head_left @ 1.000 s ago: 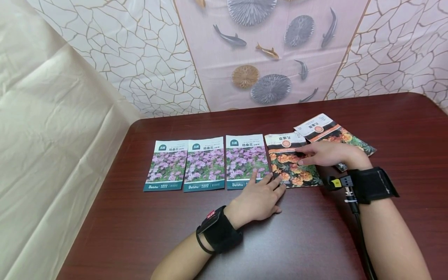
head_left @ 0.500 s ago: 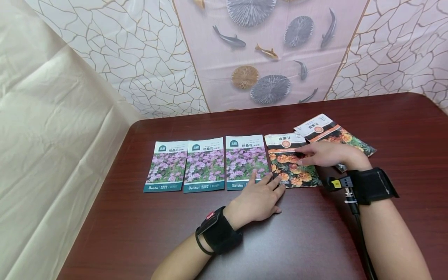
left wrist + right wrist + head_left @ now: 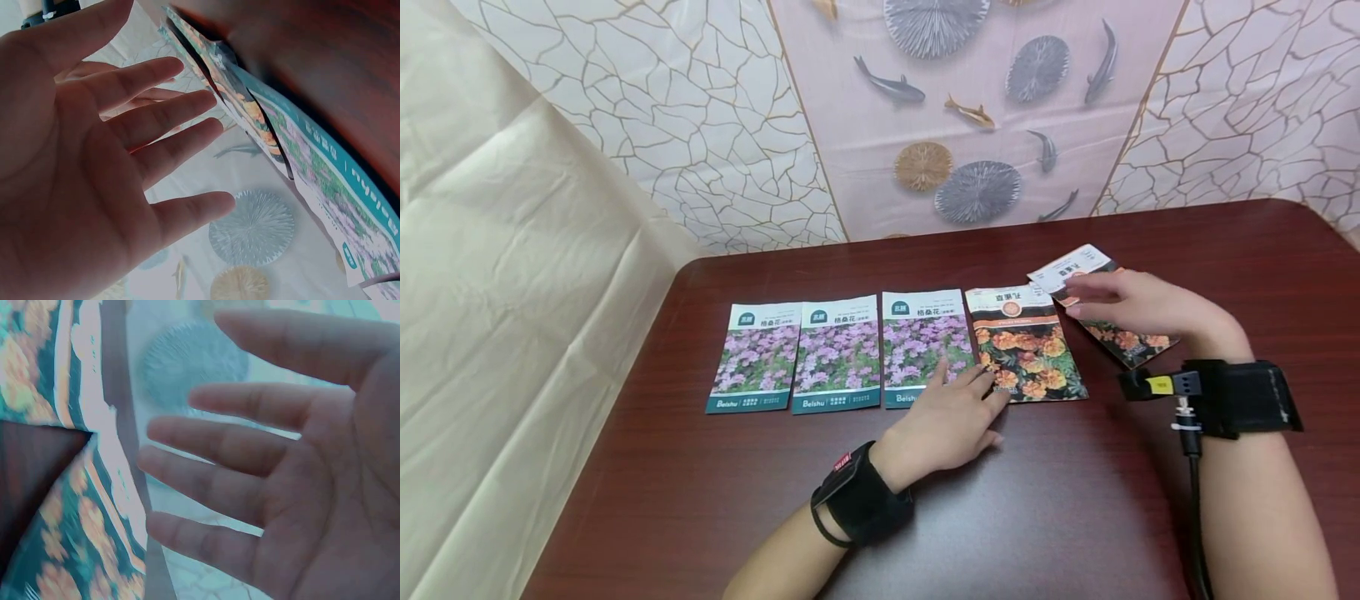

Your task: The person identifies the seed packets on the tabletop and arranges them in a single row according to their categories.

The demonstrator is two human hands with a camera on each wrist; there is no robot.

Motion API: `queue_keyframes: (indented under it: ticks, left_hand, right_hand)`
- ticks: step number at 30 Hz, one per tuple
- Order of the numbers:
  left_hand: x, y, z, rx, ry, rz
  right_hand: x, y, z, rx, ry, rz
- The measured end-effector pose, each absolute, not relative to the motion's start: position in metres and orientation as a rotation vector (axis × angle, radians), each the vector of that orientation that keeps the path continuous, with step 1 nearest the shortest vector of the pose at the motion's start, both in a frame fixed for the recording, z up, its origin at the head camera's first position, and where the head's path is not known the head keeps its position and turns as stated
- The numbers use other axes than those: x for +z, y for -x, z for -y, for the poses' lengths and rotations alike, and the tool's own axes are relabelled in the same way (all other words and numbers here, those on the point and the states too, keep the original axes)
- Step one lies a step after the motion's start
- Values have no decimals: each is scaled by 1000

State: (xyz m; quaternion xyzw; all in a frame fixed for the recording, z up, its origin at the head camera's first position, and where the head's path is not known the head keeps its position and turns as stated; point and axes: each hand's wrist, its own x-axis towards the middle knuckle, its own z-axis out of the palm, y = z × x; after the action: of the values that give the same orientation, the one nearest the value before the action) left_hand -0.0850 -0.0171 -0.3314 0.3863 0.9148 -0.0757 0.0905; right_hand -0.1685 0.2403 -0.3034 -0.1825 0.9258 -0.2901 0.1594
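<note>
Three seed packets with purple flowers, a left one, a middle one and a right one, lie in a row on the table. Beside them is a marigold seed packet. My left hand has its fingers spread, fingertips at the lower edges of the right purple packet and the marigold packet. Farther right lies a slanted marigold packet; a packet corner shows lower down, and overlap is partly hidden. Over these is my right hand, fingers extended, nothing gripped, as the right wrist view also shows.
The dark red-brown table has a rounded back edge. A patterned cloth hangs behind it and a cream cloth at the left. A black cable runs along the right forearm from the wrist strap.
My right hand has lifted off the flat marigold packet and moved right and back, over the slanted marigold packet. My left hand has barely moved; the packets in the row lie as before.
</note>
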Motion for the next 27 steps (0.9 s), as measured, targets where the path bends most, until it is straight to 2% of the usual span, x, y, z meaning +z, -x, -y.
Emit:
queue_keyframes:
  ticks: [11,22,27]
  left_hand:
    - [-331,86,17,-176,-1221,-2767]
    - [-329,85,16,-113,-1238,-2759]
    - [-330,85,15,-99,-1254,-2762]
  right_hand:
    - [-305,164,-291,-869,143,-2938]
    - [-336,166,-328,-751,-227,-2911]
    - [-345,170,-333,-730,-285,-2862]
